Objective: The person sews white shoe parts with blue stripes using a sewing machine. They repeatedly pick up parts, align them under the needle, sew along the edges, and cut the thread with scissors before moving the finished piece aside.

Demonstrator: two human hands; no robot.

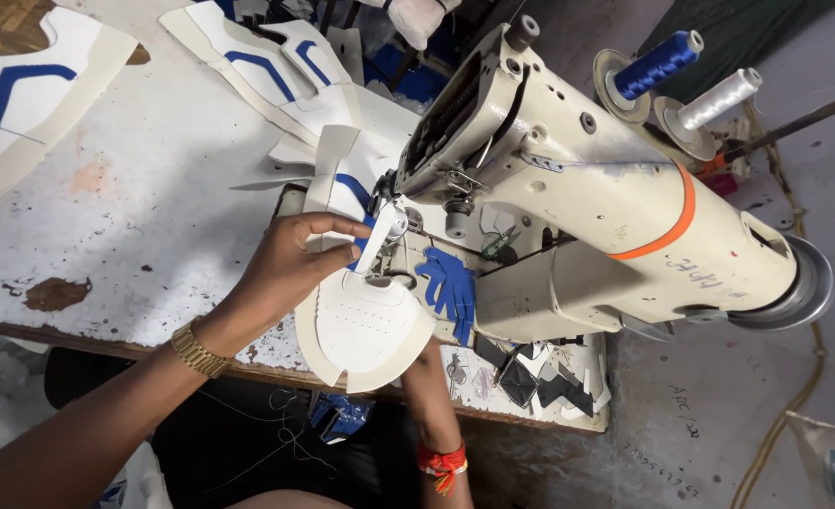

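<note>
We pinch the white shoe upper [365, 320] flat with our left hand [290, 259], while our right hand [427, 363] grips it from beneath, steadying it at the sewing machine [578, 188] needle.

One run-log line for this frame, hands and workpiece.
left hand: pinching white shoe upper at needle | right hand: under the upper's edge, mostly hidden | sewing machine: upper under its head

A pale woven sack [832, 462] is lying at the lower right corner of the frame, bearing a blue rectangular printed panel. No labels, signs or screens are showing elsewhere.
</note>
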